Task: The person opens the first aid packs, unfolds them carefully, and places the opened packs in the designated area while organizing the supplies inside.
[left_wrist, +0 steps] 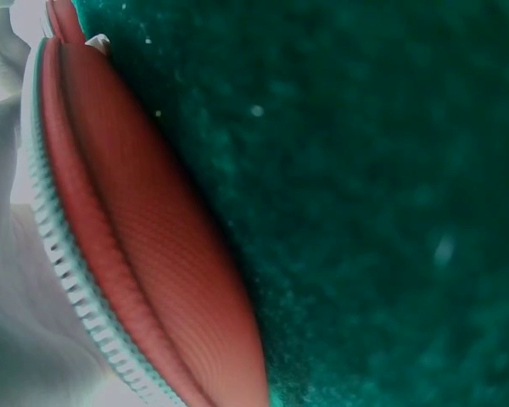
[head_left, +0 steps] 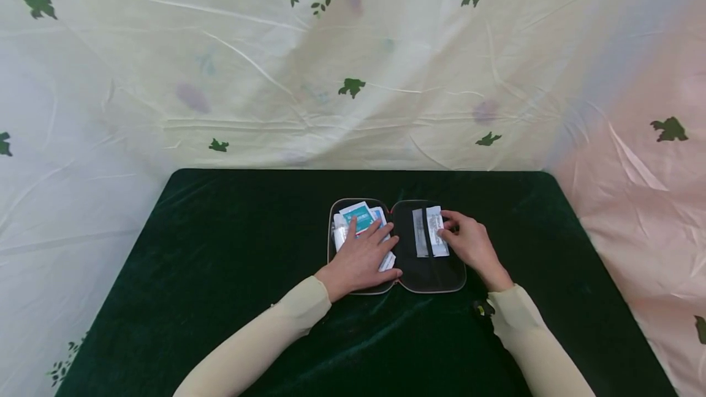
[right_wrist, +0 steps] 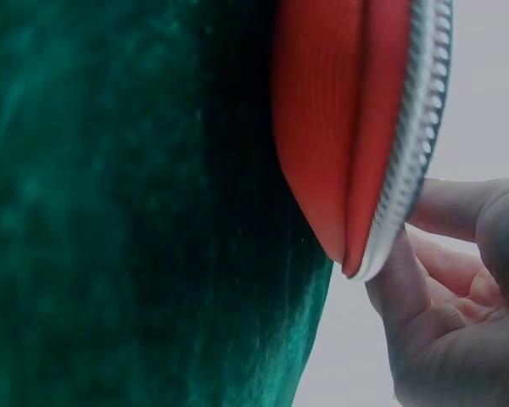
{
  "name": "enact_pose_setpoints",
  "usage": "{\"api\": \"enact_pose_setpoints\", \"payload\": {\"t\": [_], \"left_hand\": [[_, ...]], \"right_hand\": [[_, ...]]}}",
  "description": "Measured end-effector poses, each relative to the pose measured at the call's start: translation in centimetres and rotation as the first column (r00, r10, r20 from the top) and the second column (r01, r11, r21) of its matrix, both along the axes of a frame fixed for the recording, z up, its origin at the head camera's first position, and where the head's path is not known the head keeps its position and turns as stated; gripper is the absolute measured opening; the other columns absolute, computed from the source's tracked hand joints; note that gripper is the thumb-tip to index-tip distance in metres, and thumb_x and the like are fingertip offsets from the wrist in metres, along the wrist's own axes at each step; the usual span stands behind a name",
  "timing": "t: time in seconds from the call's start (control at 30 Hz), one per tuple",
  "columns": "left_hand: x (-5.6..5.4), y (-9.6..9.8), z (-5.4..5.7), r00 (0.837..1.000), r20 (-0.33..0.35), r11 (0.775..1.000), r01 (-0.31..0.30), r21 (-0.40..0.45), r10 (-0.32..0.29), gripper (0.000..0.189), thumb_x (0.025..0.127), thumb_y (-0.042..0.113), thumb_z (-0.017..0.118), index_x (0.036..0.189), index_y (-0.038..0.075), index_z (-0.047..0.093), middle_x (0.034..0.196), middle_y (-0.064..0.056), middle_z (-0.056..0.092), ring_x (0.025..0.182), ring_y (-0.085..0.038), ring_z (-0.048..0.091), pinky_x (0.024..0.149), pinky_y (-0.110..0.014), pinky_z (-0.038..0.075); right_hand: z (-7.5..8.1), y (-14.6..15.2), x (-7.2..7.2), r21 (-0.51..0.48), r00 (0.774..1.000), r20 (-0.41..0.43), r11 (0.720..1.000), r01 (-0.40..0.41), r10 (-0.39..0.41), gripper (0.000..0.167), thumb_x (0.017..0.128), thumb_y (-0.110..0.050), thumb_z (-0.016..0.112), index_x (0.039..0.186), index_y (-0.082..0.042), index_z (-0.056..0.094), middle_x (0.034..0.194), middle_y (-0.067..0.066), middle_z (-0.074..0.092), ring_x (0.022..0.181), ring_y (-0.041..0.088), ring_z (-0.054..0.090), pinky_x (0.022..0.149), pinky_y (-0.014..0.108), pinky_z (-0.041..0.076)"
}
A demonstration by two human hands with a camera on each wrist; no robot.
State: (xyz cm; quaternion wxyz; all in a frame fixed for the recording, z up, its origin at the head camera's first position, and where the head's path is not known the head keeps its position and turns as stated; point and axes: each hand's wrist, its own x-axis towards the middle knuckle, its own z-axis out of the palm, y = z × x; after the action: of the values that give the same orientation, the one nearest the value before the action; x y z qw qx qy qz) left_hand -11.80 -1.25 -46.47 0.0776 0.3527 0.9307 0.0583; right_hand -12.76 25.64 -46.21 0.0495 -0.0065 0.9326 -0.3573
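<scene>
A zip case with a red shell and dark lining lies unfolded on the table. Its left half holds white and teal packets and a clear-wrapped white item. My left hand rests over these contents with its fingers spread, hiding part of them. In the right half, a black elastic strap crosses a flat white printed packet. The thumb and fingertips of my right hand pinch that packet's right edge. Both wrist views show the zipper teeth close up; the left hand is mostly hidden there.
Dark green velvet cloth covers the table around the case. A pale curtain printed with leaves hangs behind and at both sides. A small dark item is by the right sleeve.
</scene>
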Motion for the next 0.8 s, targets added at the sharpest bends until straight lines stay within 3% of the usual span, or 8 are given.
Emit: {"api": "enact_pose_setpoints", "payload": {"t": [0.8], "left_hand": [[0.2,0.0,-0.1,1.000,-0.008,1.000,-0.002,0.005,0.002,0.077,0.097,0.072,0.052,0.157,0.024,0.046,0.169,-0.003,0.030,0.157,-0.028,0.021,0.122,-0.066,0.008]], "right_hand": [[0.1,-2.0,-0.3,0.092,1.000,-0.009,0.996,0.012,-0.011,0.033,0.098,-0.010,0.067,0.126,0.005,0.067,0.098,0.016,0.070,0.072,0.020,0.059,0.061,0.032,0.045]]}}
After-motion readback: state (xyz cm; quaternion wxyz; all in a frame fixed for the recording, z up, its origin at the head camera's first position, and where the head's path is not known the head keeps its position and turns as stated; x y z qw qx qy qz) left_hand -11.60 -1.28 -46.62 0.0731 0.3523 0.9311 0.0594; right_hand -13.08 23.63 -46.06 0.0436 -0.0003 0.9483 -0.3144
